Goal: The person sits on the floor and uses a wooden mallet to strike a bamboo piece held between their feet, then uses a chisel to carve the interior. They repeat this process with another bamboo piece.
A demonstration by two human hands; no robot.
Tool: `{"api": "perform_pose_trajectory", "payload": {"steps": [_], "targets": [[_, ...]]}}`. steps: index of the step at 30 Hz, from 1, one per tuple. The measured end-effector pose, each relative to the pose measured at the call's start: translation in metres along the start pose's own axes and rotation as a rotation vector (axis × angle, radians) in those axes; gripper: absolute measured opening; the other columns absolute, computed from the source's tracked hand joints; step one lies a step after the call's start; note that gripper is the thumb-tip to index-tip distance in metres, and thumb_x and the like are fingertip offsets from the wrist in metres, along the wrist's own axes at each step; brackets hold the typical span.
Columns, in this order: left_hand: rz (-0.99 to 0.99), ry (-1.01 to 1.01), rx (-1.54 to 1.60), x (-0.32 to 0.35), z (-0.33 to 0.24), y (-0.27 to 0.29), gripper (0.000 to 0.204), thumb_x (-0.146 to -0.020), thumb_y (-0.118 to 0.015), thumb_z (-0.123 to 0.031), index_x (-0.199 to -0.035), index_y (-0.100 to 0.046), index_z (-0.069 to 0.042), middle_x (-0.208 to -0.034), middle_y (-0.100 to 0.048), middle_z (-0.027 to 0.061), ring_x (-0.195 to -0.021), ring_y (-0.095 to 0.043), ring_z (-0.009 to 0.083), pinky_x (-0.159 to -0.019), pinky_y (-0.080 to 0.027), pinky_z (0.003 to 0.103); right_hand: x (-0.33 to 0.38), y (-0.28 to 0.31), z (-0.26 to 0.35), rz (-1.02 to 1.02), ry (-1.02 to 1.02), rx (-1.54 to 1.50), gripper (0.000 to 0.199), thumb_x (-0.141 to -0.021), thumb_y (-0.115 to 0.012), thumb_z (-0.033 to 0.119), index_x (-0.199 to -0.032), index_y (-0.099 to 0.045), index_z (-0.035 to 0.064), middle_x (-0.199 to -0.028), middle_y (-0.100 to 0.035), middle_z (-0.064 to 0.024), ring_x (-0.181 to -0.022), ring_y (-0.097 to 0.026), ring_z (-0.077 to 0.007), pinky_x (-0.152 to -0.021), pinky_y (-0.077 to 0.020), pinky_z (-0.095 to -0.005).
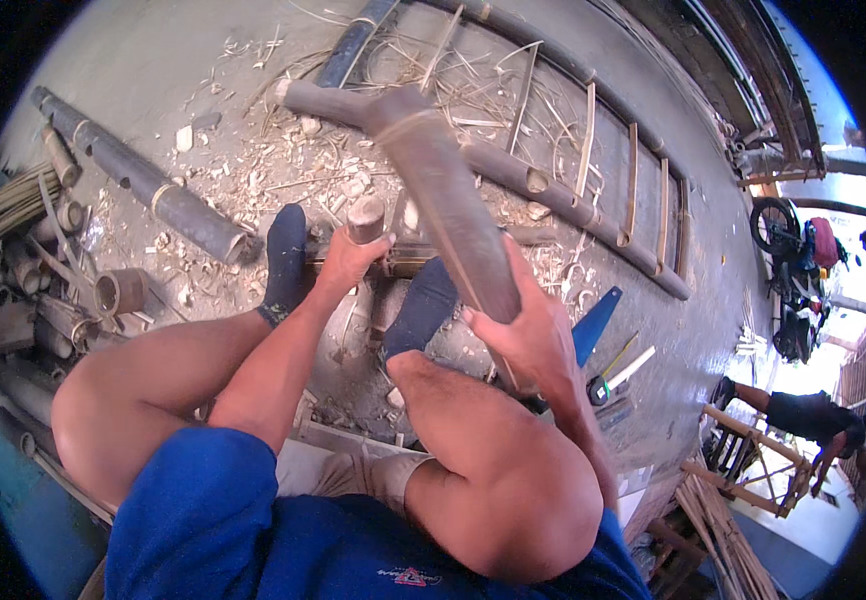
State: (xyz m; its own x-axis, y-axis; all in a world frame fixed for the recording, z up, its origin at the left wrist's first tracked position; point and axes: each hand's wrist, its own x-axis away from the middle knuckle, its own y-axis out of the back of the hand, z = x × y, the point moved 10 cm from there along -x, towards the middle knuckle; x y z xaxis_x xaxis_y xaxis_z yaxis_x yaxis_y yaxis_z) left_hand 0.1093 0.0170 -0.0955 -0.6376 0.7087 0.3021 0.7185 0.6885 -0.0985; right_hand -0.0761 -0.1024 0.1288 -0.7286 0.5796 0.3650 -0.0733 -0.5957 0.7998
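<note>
My left hand (351, 262) is closed round an upright wooden handle (365, 218) with a pale, round top; its lower end is hidden. Beneath it a bamboo pole (408, 262) lies crosswise between my two feet, in dark socks. In my right hand (531, 335) is a thick brown wooden club (443, 195), slightly blurred. It slants up and away from my right knee, with a stub branching left at its far end. That far end is raised above the wooden handle, apart from it.
A bamboo ladder-like frame (621, 238) lies far right, and a bamboo tube with holes (143, 187) far left. Shavings litter the floor. A blue handsaw (593, 325) and a tape measure (598, 390) lie beyond my right knee. Bamboo offcuts (118, 292) pile at left. Another person (813, 420) is at far right.
</note>
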Motion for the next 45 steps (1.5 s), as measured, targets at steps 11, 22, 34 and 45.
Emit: {"api": "perform_pose_trajectory", "payload": {"steps": [11, 22, 34, 45], "targets": [[-0.006, 0.242, 0.046, -0.061, 0.013, -0.005, 0.033, -0.09, -0.067, -0.031, -0.076, -0.064, -0.001, -0.063, -0.063, 0.0062, -0.053, -0.059, 0.0152, -0.055, -0.047, 0.034, 0.092, -0.022, -0.108, -0.25, -0.34, -0.382, 0.102, -0.077, -0.083, 0.033, -0.159, -0.03, 0.0044, -0.134, -0.061, -0.0294, -0.118, -0.064, -0.0386, -0.103, -0.0488, -0.0433], [-0.275, 0.133, 0.394, -0.061, 0.003, 0.018, 0.028, -0.089, -0.074, -0.023, -0.098, -0.06, -0.001, -0.073, -0.062, 0.0071, -0.055, -0.061, 0.018, -0.057, -0.055, 0.034, 0.055, -0.039, -0.087, -0.22, -0.288, -0.514, 0.098, -0.077, -0.082, 0.022, -0.159, -0.032, 0.0047, -0.133, -0.064, -0.0227, -0.118, -0.065, -0.029, -0.103, -0.0488, -0.0378], [-0.269, -0.097, 0.194, -0.015, -0.045, 0.018, 0.022, -0.087, -0.08, -0.022, -0.088, -0.065, -0.006, -0.075, -0.064, -0.0011, -0.064, -0.06, 0.0099, -0.062, -0.051, 0.028, 0.051, -0.031, -0.074, -0.262, -0.222, -0.486, 0.098, -0.077, -0.083, 0.019, -0.16, -0.031, 0.0061, -0.133, -0.065, -0.0229, -0.117, -0.065, -0.0285, -0.103, -0.0486, -0.0383], [-0.175, -0.136, 0.138, -0.015, -0.039, 0.004, 0.04, -0.083, -0.085, -0.02, -0.112, -0.067, 0.002, -0.099, -0.072, 0.0041, -0.087, -0.066, 0.0102, -0.079, -0.054, 0.028, 0.054, -0.038, -0.077, -0.253, -0.271, -0.518, 0.097, -0.078, -0.082, 0.019, -0.16, -0.032, 0.0064, -0.131, -0.066, -0.023, -0.117, -0.066, -0.028, -0.104, -0.0476, -0.037]]}}
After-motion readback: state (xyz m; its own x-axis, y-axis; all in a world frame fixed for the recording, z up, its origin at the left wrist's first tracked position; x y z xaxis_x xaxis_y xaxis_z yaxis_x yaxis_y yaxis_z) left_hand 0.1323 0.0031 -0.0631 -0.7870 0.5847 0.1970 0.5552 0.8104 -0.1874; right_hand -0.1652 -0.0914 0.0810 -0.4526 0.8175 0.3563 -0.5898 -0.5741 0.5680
